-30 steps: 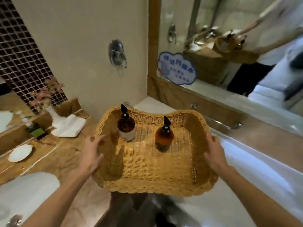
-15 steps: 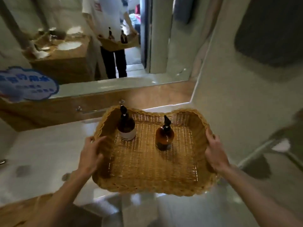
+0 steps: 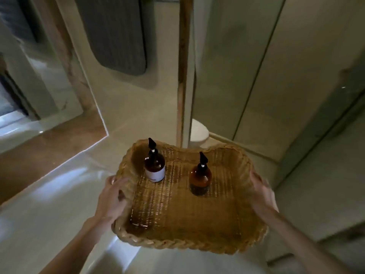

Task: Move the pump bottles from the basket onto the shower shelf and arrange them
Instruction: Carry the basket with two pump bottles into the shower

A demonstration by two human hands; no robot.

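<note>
I carry a woven wicker basket (image 3: 187, 240) in front of me. My left hand (image 3: 113, 198) grips its left rim and my right hand (image 3: 262, 194) grips its right rim. Two pump bottles stand upright inside, toward the far end. The left one is a dark brown bottle with a white label (image 3: 154, 167) and a black pump. The right one is a plain amber bottle (image 3: 200, 177) with a black pump. The two bottles stand apart. No shower shelf is in view.
A white bathtub (image 3: 49, 194) with a brown stone surround (image 3: 39, 147) lies below and to the left. A wooden post (image 3: 182, 76) rises straight ahead, with a white toilet (image 3: 198, 131) just past it. Glass panels (image 3: 256, 76) stand on the right.
The view has swung to the right, away from the mirror and counter toward the post and glass panels. The basket stays held in both hands, with the bottles in the same places.
</note>
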